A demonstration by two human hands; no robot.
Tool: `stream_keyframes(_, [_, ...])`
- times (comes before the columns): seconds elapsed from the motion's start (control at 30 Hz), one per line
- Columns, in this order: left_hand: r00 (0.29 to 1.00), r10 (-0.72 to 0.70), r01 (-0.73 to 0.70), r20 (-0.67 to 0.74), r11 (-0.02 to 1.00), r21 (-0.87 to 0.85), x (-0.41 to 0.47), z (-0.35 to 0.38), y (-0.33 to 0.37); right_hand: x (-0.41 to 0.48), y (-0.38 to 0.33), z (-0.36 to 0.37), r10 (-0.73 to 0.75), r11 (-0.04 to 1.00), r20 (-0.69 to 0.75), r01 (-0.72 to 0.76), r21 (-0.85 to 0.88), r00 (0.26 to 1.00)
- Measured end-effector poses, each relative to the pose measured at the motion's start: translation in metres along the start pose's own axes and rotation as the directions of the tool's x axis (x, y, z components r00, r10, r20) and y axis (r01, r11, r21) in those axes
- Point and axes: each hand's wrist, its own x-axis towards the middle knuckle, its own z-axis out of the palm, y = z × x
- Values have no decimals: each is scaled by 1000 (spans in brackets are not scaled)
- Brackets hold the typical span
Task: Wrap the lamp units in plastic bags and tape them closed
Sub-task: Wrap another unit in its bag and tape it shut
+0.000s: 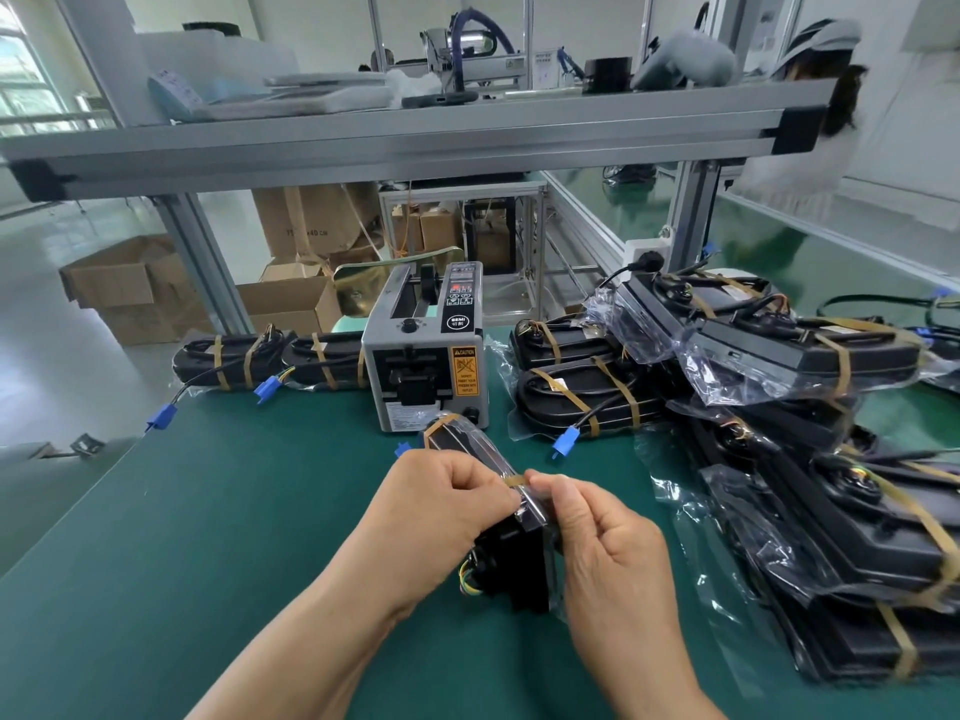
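Finished units, left of the tape dispenser (423, 356): two bagged and banded units (275, 356) are laid end to end on the green mat (208, 537), just beside the dispenser.
Tape dispenser: one; it is taken as the landmark.
Left hand (441, 506): it is held in front of the dispenser, with the fingers curled round the lamp unit (511, 558) and its bag fold.
Lamp unit: one is held between both hands. Its long axis is run from the dispenser's foot back towards the person, and the far end is raised.
Tape bands on it: one is seen at the far end; one tape strip (515, 479) is being laid mid-length.
Tape strip: it is set across the long axis and lies between the two thumbs.
Right hand (597, 532): the strip's end is pinched against the bag. This hand is judged the nearer for smoothing the strip down.
Pile, right of the dispenser (779, 356): at least six bagged units are overlapped; an exact count cannot be told.
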Motion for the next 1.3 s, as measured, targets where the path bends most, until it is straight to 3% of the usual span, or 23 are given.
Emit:
stream_keyframes(0.37, [998,-6,4,-61,1000,-18,-3,2,-4,-1,0,2,-8,1000,-10,8,2,1000])
stream_keyframes(0.73, [999,-33,27,-26,980,-198,-8,3,-1,-2,-2,4,-42,999,-7,42,-20,999])
stream_keyframes(1.3, [991,-2,-6,-133,998,-60,-12,10,-4,-1,-1,4,-48,999,8,48,-18,999])
